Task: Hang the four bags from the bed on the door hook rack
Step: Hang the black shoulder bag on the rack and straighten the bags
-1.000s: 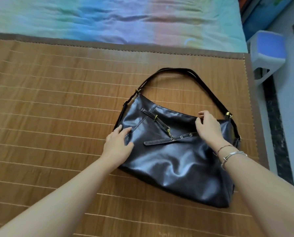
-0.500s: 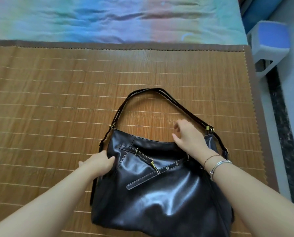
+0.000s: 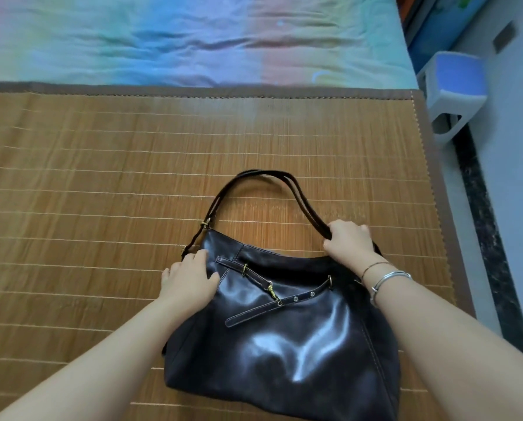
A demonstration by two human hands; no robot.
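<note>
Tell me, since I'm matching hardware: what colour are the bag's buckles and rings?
Brass-gold, against the dark brown glossy bag; the head view shows the clasp clearly.

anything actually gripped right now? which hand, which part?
Right hand is closed on the shoulder strap of the dark leather bag, near its right end. Left hand only rests flat on the bag's upper-left corner.
</note>
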